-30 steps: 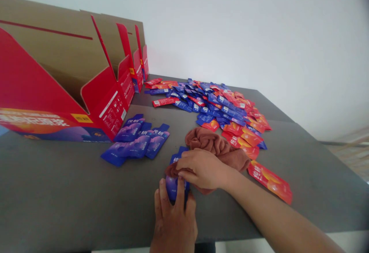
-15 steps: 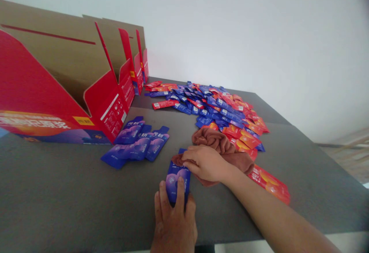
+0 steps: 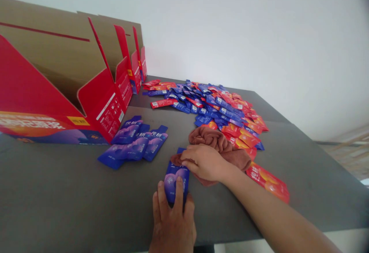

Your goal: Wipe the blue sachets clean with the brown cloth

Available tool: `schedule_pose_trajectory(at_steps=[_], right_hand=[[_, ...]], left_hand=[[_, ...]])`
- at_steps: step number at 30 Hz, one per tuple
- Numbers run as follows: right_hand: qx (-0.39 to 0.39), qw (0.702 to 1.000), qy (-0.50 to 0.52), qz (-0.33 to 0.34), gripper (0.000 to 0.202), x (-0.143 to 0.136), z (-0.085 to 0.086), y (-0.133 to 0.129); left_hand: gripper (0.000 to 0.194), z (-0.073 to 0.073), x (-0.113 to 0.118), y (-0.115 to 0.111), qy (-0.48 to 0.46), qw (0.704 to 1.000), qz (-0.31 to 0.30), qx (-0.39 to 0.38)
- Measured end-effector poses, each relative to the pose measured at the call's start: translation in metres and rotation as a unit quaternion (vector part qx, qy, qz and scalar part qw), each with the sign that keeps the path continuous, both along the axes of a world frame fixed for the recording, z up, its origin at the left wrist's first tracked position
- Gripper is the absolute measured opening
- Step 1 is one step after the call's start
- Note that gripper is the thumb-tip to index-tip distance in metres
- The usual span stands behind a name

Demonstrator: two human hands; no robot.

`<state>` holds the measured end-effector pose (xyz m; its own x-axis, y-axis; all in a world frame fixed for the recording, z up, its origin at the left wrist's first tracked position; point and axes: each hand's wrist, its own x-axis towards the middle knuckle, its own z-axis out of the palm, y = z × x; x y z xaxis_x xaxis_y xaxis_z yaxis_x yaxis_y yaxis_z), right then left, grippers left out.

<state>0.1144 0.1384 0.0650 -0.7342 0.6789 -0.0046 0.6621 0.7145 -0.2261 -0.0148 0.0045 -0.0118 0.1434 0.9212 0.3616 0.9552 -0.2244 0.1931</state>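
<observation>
A blue pouch (image 3: 175,180) with purple fruit printed on it lies flat on the grey table in front of me. My left hand (image 3: 173,214) rests on its near end, fingers spread and fingertips touching the print. My right hand (image 3: 203,161) is closed on a brown cloth (image 3: 211,139) and presses a bunched corner of it against the pouch's upper part. The rest of the cloth lies crumpled behind and right of that hand. Under my right forearm, a red pouch (image 3: 269,182) lies partly covered. To the left, several blue pouches (image 3: 135,145) overlap.
Open red cardboard boxes (image 3: 99,103) stand in a row along the left side. A big heap of blue and red pouches (image 3: 213,105) spreads over the far part of the table (image 3: 86,203). Behind it rises a white wall (image 3: 230,34).
The camera view has shifted slightly, so the boxes and pouches sit a little further left. Both hands, the cloth and the pouch keep nearly the same positions relative to each other.
</observation>
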Motion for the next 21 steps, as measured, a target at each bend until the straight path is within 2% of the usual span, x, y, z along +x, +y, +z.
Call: schedule_pose_trajectory(at_steps=[6, 13, 15, 21], right_hand=[[0.003, 1.000, 0.006, -0.016, 0.023, 0.0018, -0.0014, 0.0020], [-0.030, 0.996, 0.028, 0.078, 0.018, 0.0011, 0.0032, -0.0018], [-0.030, 0.995, 0.026, 0.086, 0.018, 0.0004, 0.0031, -0.0027], [-0.001, 1.000, -0.007, -0.027, 0.024, 0.0013, -0.0021, 0.0031]], left_hand=[[0.030, 0.0025, 0.0013, 0.0003, -0.006, 1.000, 0.007, -0.004], [0.037, 0.0025, 0.0029, 0.0007, -0.011, 1.000, 0.016, -0.004], [0.037, 0.0021, 0.0028, 0.0005, -0.011, 1.000, 0.016, -0.007], [0.035, 0.0018, 0.0015, 0.0002, -0.011, 1.000, 0.013, -0.006]])
